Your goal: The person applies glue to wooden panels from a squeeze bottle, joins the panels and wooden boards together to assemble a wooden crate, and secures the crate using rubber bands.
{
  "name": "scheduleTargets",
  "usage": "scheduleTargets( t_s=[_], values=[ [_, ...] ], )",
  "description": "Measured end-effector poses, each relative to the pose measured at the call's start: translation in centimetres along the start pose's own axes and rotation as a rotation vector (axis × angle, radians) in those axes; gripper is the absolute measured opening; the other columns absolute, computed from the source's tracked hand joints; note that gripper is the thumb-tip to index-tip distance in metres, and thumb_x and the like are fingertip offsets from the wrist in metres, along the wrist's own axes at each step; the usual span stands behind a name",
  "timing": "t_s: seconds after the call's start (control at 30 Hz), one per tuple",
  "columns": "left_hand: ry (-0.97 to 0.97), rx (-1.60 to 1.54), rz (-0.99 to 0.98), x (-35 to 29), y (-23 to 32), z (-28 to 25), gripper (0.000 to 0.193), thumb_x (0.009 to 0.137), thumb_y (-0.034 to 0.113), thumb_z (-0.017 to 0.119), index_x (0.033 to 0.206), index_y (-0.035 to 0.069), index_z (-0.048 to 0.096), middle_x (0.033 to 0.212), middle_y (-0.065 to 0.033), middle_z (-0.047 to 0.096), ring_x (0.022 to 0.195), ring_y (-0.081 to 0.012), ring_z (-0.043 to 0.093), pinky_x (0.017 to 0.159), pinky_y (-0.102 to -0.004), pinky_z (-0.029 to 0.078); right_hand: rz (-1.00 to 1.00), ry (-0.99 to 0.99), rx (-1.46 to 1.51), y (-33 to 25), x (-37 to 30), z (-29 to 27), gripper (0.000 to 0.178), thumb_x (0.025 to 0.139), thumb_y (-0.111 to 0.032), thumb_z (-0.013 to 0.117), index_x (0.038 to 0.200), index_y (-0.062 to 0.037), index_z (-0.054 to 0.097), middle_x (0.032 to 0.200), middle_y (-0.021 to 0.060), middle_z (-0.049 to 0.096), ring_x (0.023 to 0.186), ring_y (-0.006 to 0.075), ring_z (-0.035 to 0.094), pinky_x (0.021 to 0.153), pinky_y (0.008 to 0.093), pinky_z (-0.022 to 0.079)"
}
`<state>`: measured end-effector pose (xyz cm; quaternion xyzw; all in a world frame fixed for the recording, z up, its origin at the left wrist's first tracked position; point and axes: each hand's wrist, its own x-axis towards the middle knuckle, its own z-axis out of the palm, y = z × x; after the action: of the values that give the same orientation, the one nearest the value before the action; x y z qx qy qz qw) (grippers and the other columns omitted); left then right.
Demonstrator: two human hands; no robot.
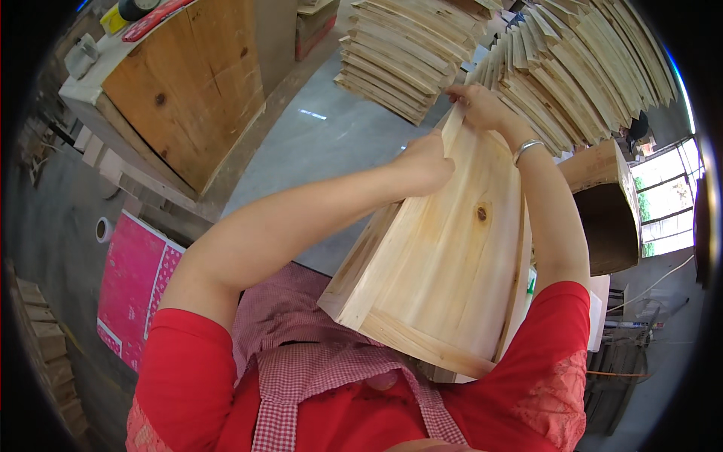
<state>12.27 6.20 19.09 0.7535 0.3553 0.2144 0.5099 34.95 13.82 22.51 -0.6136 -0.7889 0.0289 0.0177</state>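
A pale wooden box (459,256) with a broad panel, raised side edges and a dark knot lies tilted in front of me, its near end close to my apron. My left hand (428,166) is closed at the box's far left edge, fingers curled and knuckles up. Just beyond it, my right hand (482,108), with a silver bangle at the wrist, grips the far end, its fingertips bent over the corner. Both hands partly hide that corner. Whether a small item sits in either hand does not show.
Stacked wooden pieces (414,53) stand on the grey table (290,162) at the far side, with a long leaning row of wooden pieces (580,68) to their right. An open cardboard box (606,218) is at right. A wooden cabinet (184,98) and pink sheet (132,286) are at left.
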Motion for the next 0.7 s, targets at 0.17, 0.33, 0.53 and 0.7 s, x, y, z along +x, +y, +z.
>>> scheduleTargets(
  t_s=[0.17, 0.33, 0.53, 0.7],
  values=[
    [0.009, -0.028, 0.003, 0.4, -0.5, 0.8, 0.047, 0.087, 0.018, 0.056, 0.123, -0.010, 0.047, 0.119, -0.0332, 0.059, 0.115, -0.0444, 0.057, 0.097, -0.0454, 0.047, -0.106, 0.121, -0.003, 0.5, -1.3, -1.3, 0.051, 0.074, 0.010, 0.051, 0.122, -0.0027, 0.061, 0.097, 0.0142, 0.070, 0.094, 0.0283, 0.066, 0.087, 0.0373, 0.051],
    [0.121, 0.076, 0.174, 2.7, -1.6, 2.7, 0.037, 0.082, 0.019, 0.059, 0.109, -0.007, 0.062, 0.107, -0.0297, 0.066, 0.105, -0.0407, 0.064, 0.089, -0.0447, 0.051, 0.010, 0.306, 0.212, 2.1, -10.7, -6.2, 0.044, 0.085, 0.009, 0.044, 0.124, -0.0032, 0.061, 0.092, 0.0036, 0.067, 0.090, 0.0133, 0.060, 0.083, 0.0278, 0.048],
    [-0.084, -0.181, 0.039, 1.8, -1.3, -0.3, 0.037, 0.093, 0.012, 0.055, 0.127, -0.003, 0.056, 0.114, -0.0100, 0.066, 0.098, -0.0142, 0.063, 0.086, -0.0296, 0.050, 0.480, 0.674, -0.052, 4.9, -29.8, 5.1, 0.034, 0.095, -0.012, 0.054, 0.128, -0.0038, 0.059, 0.116, 0.0185, 0.067, 0.103, 0.0327, 0.066, 0.091, 0.0369, 0.051],
    [-0.097, -0.178, 0.059, 2.0, -1.2, 0.5, 0.040, 0.092, 0.013, 0.057, 0.128, -0.003, 0.055, 0.113, -0.0101, 0.066, 0.097, -0.0152, 0.063, 0.086, -0.0280, 0.049, 0.674, 0.675, -0.385, 1.2, -40.4, 22.0, 0.031, 0.088, -0.011, 0.056, 0.118, -0.0012, 0.058, 0.107, 0.0216, 0.066, 0.098, 0.0390, 0.063, 0.090, 0.0477, 0.047]
  ],
)
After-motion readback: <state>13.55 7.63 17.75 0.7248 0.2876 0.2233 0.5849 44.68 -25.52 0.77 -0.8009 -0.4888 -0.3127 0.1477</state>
